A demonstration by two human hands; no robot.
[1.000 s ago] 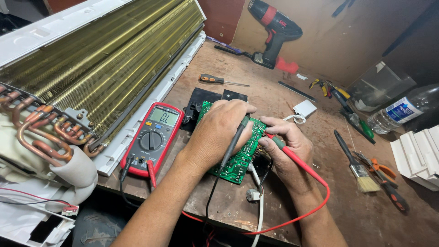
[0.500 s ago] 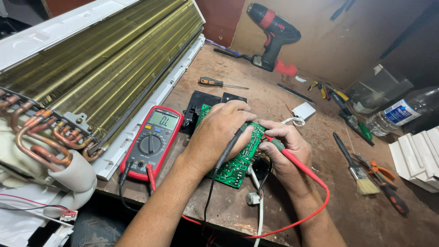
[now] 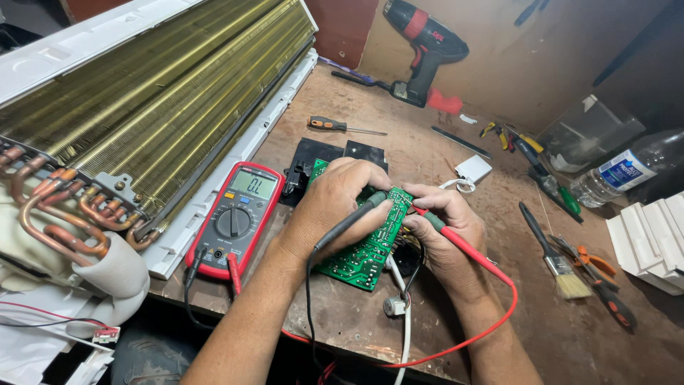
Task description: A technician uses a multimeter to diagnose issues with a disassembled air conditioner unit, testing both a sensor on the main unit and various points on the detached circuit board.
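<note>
A green circuit board [image 3: 365,254] lies on the brown workbench [image 3: 427,150] at the middle. My left hand [image 3: 335,203] rests over the board and grips a black test probe [image 3: 350,221] with its tip down on the board. My right hand [image 3: 443,224] holds a red test probe [image 3: 459,239] whose tip touches the board near its upper right end. Black and red leads run from the probes to a red multimeter [image 3: 235,217] lying left of the board, its display lit.
An air conditioner indoor unit [image 3: 142,100] with copper tubes [image 3: 57,214] fills the left. A cordless drill [image 3: 424,46] stands at the back. A screwdriver [image 3: 342,127], paintbrush [image 3: 552,253], pliers [image 3: 598,278], plastic bottle [image 3: 620,175] and white adapter [image 3: 472,170] lie around.
Both hands keep the probes on the board with only slight shifts. The view has shifted slightly.
</note>
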